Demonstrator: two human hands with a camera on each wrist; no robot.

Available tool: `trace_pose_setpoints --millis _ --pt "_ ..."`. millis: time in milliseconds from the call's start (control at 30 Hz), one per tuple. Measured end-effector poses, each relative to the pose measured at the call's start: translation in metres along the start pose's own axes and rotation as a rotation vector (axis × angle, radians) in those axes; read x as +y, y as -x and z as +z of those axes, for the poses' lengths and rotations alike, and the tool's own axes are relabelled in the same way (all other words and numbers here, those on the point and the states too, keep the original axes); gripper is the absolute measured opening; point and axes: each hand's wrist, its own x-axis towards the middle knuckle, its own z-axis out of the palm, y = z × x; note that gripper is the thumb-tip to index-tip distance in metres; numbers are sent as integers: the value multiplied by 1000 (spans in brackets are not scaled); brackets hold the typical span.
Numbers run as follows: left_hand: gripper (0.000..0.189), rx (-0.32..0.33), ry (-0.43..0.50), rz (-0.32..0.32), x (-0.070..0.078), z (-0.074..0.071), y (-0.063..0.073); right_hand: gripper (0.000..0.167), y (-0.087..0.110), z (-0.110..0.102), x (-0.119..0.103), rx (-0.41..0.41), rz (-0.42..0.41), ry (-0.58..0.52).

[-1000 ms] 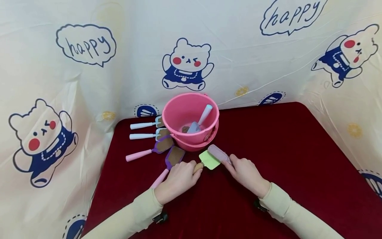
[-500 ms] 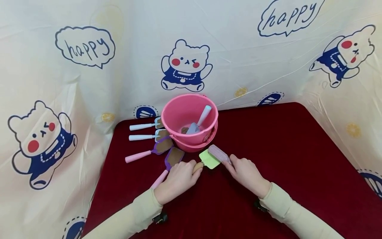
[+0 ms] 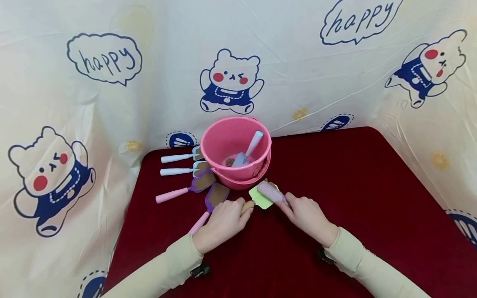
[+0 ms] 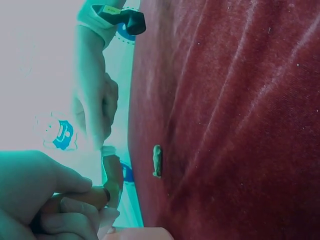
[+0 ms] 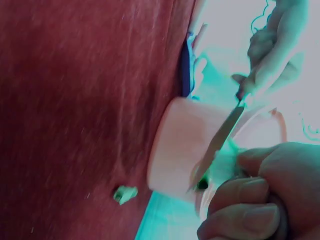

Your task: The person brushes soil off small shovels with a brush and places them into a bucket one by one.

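My left hand (image 3: 223, 223) grips the wooden handle (image 3: 247, 207) of a small shovel with a light green blade (image 3: 265, 203). In my right hand (image 3: 306, 217) is a pale purple, dotted, rounded tool (image 3: 271, 192), which overlaps the blade's right part. Its exact kind is unclear. A bit of brown stuff shows along the tool's upper edge in the head view. Both wrist views have a small clump (image 4: 157, 161) against the red cloth; I cannot tell whether it lies there. From the right wrist, the blade (image 5: 220, 141) appears nearly edge-on, in front of the pink bucket (image 5: 182, 150).
Behind the hands stands the pink bucket (image 3: 208, 153), holding a blue-handled shovel (image 3: 255, 143) and some brown matter. Left of it lie two blue-handled shovels (image 3: 175, 171) and two pink-handled shovels (image 3: 172, 195), with brown on their blades. Red cloth (image 3: 357, 182) covers the table; a printed curtain hangs behind.
The purple tool has shifted slightly left across the green blade. Brown stuff now shows beyond its upper edge. Both hands hold nearly the same place; the view has drifted slightly.
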Motion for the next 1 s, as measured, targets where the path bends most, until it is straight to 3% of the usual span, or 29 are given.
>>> trace_pose_setpoints --millis 200,500,800,1000 --pt "42 0 -12 10 -2 2 4 38 -1 0 8 21 45 37" --pt "38 -5 19 1 -2 3 4 24 0 7 -1 -36 -20 -49" --pt "39 -7 44 -7 -3 4 6 32 -2 2 10 -5 56 -19" --pt "36 -3 40 2 -2 6 5 23 -2 3 2 -53 -7 -105"
